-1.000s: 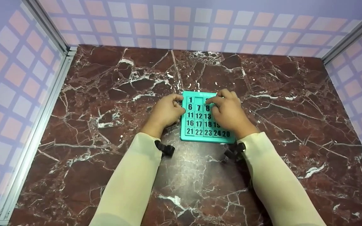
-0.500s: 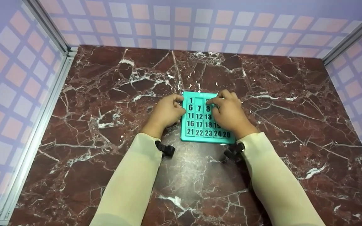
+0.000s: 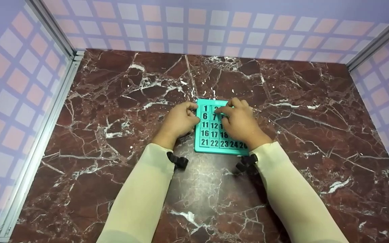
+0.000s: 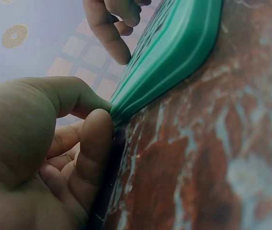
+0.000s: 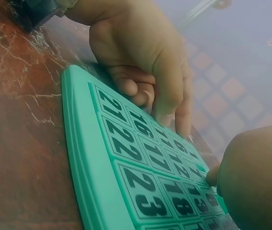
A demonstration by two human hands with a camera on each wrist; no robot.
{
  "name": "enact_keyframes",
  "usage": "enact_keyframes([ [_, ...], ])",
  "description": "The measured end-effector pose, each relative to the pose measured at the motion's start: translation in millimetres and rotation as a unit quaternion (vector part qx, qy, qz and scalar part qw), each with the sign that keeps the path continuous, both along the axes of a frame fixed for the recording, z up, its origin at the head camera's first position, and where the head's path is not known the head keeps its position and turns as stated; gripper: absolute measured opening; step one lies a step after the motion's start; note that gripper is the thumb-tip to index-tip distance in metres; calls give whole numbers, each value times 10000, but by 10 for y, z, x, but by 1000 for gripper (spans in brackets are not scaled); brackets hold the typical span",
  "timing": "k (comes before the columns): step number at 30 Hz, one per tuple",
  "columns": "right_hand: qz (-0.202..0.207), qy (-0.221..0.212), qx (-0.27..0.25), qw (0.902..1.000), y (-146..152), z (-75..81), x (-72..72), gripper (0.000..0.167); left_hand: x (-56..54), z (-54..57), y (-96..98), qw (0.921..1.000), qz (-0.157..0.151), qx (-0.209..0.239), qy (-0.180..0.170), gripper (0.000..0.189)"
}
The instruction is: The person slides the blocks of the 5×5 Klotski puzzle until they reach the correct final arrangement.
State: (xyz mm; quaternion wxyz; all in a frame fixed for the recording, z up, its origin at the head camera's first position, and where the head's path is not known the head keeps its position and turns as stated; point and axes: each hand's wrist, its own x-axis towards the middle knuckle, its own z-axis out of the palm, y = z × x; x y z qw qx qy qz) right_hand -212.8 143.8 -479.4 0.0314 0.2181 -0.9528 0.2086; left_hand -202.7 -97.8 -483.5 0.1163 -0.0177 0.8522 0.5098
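A turquoise number slide puzzle with black numerals lies flat on the table. My left hand steadies its left side, thumb and bent index finger right at the rim in the left wrist view, where a puzzle corner shows. My right hand reaches over the right part of the board. Its index fingertip touches a top-row tile beside the 1, whose numeral is partly covered. In the right wrist view, tiles such as the 23 stand out. The right hand hides the upper-right tiles.
Dark red marble-patterned table surrounds the puzzle. Walls with pink and white squares enclose the back and sides, with metal rails at the corners. A black wrist device sits at each cuff.
My right hand has shifted left along the top row. A tile now fills the gap that stood beside the 1. The left hand has stayed at the puzzle's left edge.
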Motion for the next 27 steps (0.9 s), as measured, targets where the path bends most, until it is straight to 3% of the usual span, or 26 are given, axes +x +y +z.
enact_keyframes([
  [11, 112, 40, -46, 9999, -43, 5, 15, 44, -8, -2, -2, 10000, -28, -40, -7, 55],
  [27, -92, 117, -327, 9994, 182, 23, -16, 38, -4, 0, -5, 10000, 2, 7, 8, 56],
])
